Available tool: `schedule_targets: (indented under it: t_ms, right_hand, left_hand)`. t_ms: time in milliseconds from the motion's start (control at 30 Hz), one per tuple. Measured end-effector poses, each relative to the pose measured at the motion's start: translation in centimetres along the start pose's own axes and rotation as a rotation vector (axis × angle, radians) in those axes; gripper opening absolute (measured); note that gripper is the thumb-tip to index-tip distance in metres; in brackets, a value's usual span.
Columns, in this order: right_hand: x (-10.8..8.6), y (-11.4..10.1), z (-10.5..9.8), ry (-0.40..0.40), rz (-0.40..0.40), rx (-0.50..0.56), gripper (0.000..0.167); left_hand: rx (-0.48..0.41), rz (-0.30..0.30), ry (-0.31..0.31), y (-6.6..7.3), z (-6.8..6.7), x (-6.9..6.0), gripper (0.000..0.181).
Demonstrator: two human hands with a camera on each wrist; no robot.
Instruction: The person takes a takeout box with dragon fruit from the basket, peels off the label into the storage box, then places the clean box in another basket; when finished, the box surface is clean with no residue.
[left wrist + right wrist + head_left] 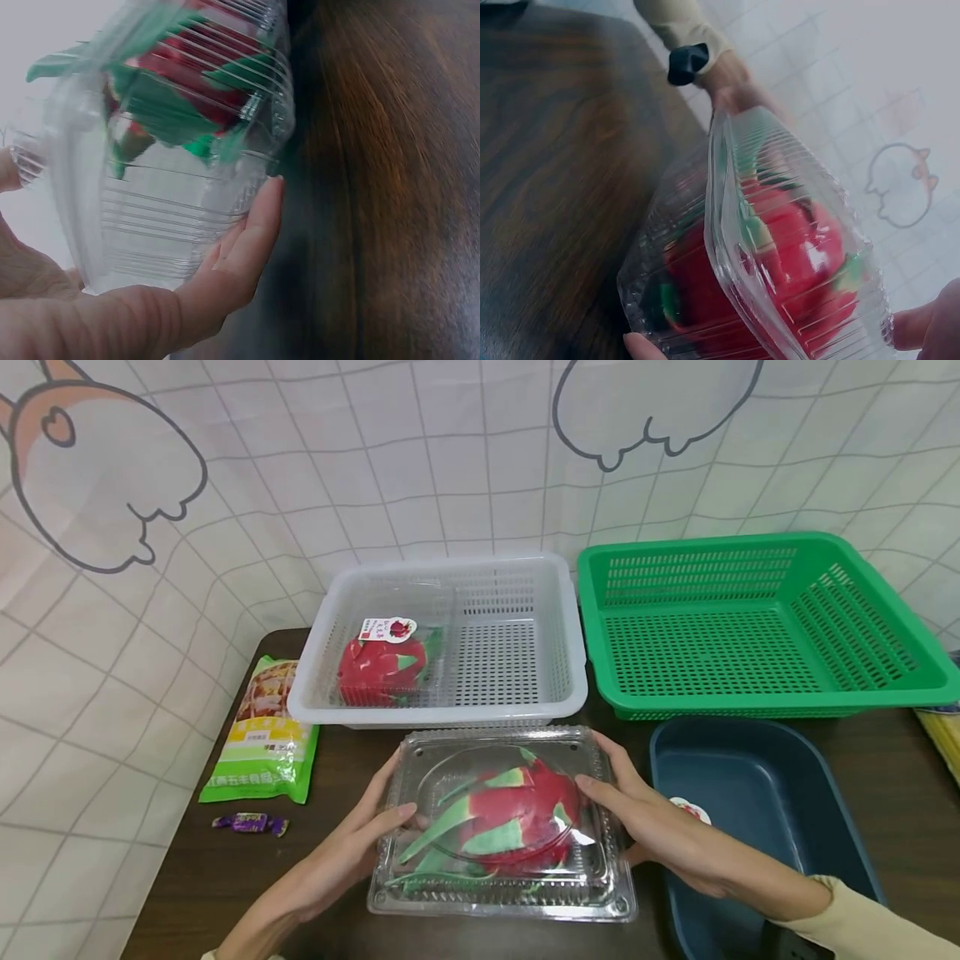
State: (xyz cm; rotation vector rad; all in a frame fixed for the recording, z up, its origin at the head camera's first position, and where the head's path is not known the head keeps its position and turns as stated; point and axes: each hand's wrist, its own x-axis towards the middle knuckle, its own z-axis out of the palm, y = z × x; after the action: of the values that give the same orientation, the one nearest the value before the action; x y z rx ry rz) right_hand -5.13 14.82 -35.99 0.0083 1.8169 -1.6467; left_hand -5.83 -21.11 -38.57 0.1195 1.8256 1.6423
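A clear plastic clamshell box (502,906) is held between both hands in front of the white basket. Inside lies a red dragon fruit (517,814) with green scales, seen through the lid. My left hand (367,827) grips the box's left side, thumb over the lid; in the left wrist view the fingers (251,247) reach along its lower edge, beside the dark tabletop. The right side is gripped by my right hand (648,818), its thumb lying on top. The right wrist view shows the box wall (727,225) between thumb and a fingertip (641,346).
Behind stands a white basket (442,717) holding another clear box with a dragon fruit and a label (387,629). A green basket (720,702) is beside it. At right lies a dark blue basin (765,793); at left, a green food bag (262,735) and purple candy (251,823).
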Motion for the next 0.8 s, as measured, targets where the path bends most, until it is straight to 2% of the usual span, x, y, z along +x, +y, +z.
schedule_targets:
  t_ms: [200, 333, 467, 567, 667, 800]
  right_hand:
    - [-1.4, -0.6, -0.2, -0.026, 0.016, -0.02, 0.084]
    - [-2.4, -0.7, -0.3, -0.02, 0.0, -0.051, 0.082]
    - [-3.0, -1.1, -0.4, -0.002, -0.047, -0.091, 0.081]
    - [-3.4, -1.7, -0.7, 0.017, -0.103, -0.138, 0.079]
    - [-3.6, -2.5, -1.2, 0.045, -0.18, -0.181, 0.078]
    - [-3.6, -3.1, -2.2, 0.08, -0.291, -0.253, 0.078]
  left_hand:
    - [0.033, 0.04, -0.016, 0.5, 0.6, -0.8, 0.074]
    - [0.038, 0.07, 0.011, 0.9, 1.4, -1.4, 0.074]
    - [0.034, 0.11, 0.1, 1.5, 2.6, -1.9, 0.073]
    - [-0.03, 0.14, 0.171, 2.4, 3.5, -2.0, 0.071]
    - [-0.074, 0.202, 0.227, 3.4, 4.1, -1.9, 0.068]
    - [-0.043, 0.322, 0.284, 4.5, 4.3, -1.1, 0.065]
